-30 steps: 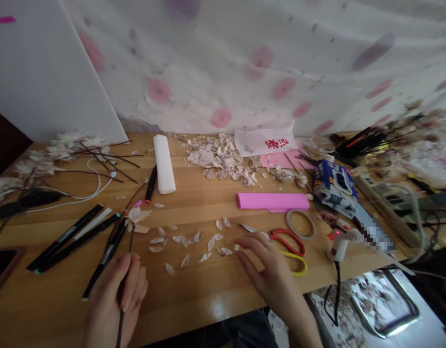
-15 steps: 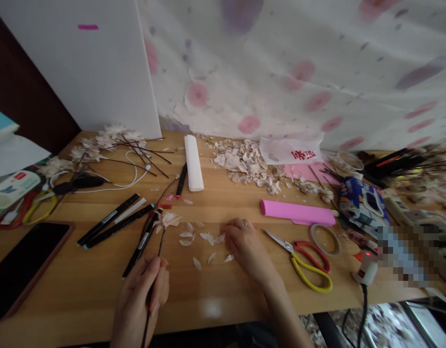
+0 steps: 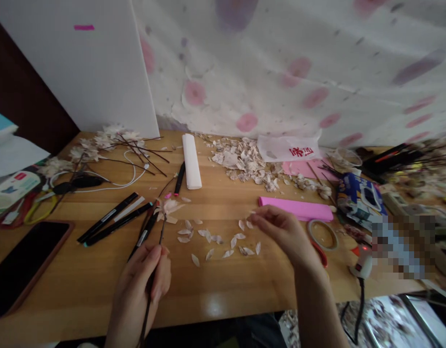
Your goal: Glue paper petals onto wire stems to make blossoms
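Observation:
My left hand (image 3: 145,278) is closed round the dark stem of an artificial flower (image 3: 168,208), whose pale pink petals stand above the fist. Over the right part of the table, my right hand (image 3: 279,227) has thumb and fingertips pinched together; whether a petal is between them I cannot make out. Several loose pale petals (image 3: 228,253) are spread on the wood between the hands, two of them right by the right fingertips. Scissors (image 3: 320,253) are mostly covered by my right forearm, with a bit of red handle showing.
Black markers (image 3: 117,224) and a phone (image 3: 30,263) lie at left, finished blossoms (image 3: 110,137) behind them. A white paper roll (image 3: 192,162), a petal heap (image 3: 244,159), a pink roll (image 3: 298,209), a tape ring (image 3: 322,235) and a glue gun (image 3: 363,263) surround the work area.
My right hand has moved right and slightly up, over the scissors. More loose petals are visible where it was. My left hand keeps the flower in nearly the same place.

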